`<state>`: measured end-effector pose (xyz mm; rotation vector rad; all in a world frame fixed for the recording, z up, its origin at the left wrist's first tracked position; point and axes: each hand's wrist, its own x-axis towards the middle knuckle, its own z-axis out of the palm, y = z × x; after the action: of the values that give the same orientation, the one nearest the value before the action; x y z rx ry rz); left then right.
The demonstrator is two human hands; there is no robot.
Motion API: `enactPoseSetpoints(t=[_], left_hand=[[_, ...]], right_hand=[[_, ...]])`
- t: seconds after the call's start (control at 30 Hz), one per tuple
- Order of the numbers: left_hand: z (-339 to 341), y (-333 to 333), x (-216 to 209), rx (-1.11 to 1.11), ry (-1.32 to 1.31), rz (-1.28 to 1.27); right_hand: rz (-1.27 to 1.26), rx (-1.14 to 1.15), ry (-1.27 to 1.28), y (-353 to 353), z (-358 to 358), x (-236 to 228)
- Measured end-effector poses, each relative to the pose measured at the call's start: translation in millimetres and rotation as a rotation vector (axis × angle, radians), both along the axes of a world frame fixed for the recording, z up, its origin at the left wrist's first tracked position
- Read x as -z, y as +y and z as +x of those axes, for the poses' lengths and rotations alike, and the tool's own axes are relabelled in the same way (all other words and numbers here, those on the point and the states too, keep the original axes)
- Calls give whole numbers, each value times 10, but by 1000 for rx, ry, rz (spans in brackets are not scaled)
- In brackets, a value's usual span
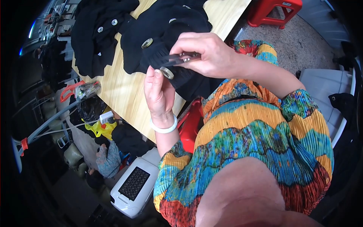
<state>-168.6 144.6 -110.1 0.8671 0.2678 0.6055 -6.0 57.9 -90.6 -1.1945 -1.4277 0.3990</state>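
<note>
Over the table's near edge my left hand [159, 94] pinches a black garment [162, 24] beside a round, pale gold button [166, 73]. The thumb touches the button's rim. My right hand [215, 55] is closed on a slim dark tool with shiny metal parts [177, 58], which looks like thread snips, though blur hides its tip. This tool lies just above the button. A second gold button [147, 43] shows farther up the same cloth. Another black garment [94, 34] with round buttons lies flat to the left.
The wooden table [121, 94] runs under the garments. Red stools [266, 13] stand at the far right and under the near edge. A white chair [134, 185] is at lower left, near a seated person [107, 159] and a yellow plastic bag [100, 129]. A grey-white chair [321, 87] stands right.
</note>
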Motion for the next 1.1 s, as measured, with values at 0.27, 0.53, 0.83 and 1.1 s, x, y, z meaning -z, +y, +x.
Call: enactPoseSetpoints(t=[0.27, 0.53, 0.83, 1.1], left_hand=[[-84, 74, 17, -7, -130, -394], [49, 91, 39, 27, -111, -442], [265, -88, -1, -92, 113, -234], [193, -128, -149, -185, 152, -178]], right_hand=[[-38, 336, 166, 20, 434, 226], [-141, 544, -165, -255, 534, 423], [-146, 141, 39, -309, 28, 121], [-1, 201, -262, -310, 132, 101]])
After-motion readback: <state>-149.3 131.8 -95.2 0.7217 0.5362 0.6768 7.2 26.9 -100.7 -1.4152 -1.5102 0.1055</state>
